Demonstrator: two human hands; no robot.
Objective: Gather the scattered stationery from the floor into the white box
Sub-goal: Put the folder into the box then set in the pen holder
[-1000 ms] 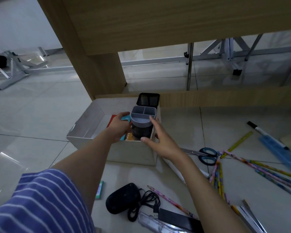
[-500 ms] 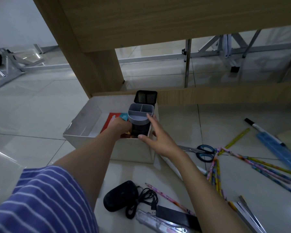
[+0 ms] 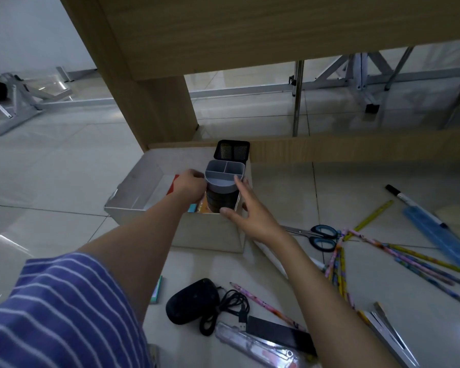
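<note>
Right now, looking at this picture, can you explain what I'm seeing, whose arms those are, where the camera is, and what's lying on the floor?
There is no machine here. The camera sits on a person's head and looks forward and down, so the two bare arms are that person's own. They are reaching under a wooden desk toward the white box on the tiled floor. The left hand and the right hand are on either side of a grey divided pen holder that stands in the box, in front of a black mesh holder. The right hand is open; the left hand's grip is hard to read. Not yet gathered from the floor: scissors, patterned pencils, a black marker, a blue ruler, and a black mouse with its cable.
</note>
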